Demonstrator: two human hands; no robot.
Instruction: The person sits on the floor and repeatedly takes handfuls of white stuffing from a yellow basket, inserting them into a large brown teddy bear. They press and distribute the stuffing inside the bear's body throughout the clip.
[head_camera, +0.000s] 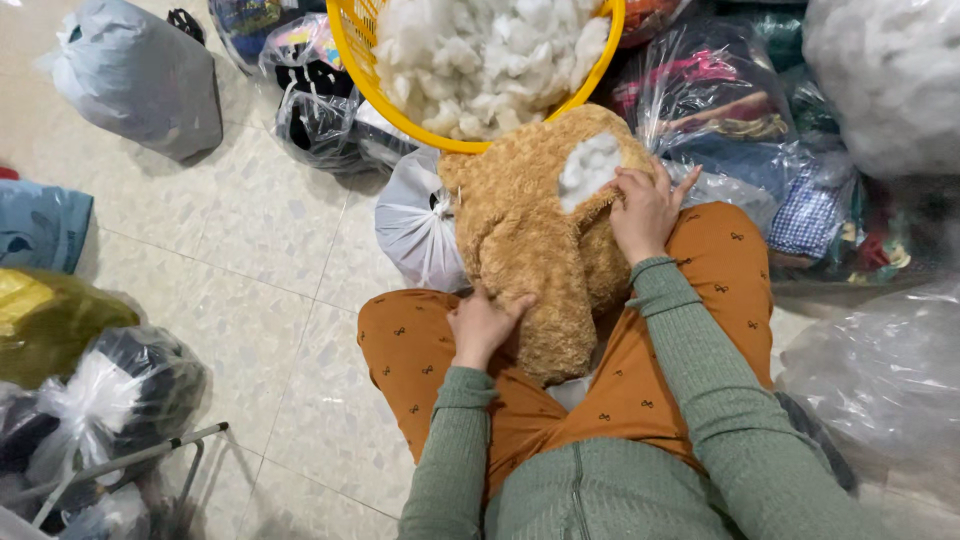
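A tan furry plush toy (535, 235) lies across my lap, over orange patterned trousers. White stuffing (588, 165) shows in an opening near its top. My right hand (645, 210) rests on the toy's edge beside that opening, fingers curled into the fur. My left hand (483, 322) presses the lower left side of the toy, thumb along its flank. A yellow plastic basket (345, 60) heaped with white fluffy stuffing (480, 50) stands just beyond the toy.
Tied plastic bags surround me on the tiled floor: a white bag (415, 225) against the toy, a grey bag (135, 75) far left, dark bags (120, 390) near left, clear bags of cloth (730, 110) right. A metal frame (150, 455) lies lower left.
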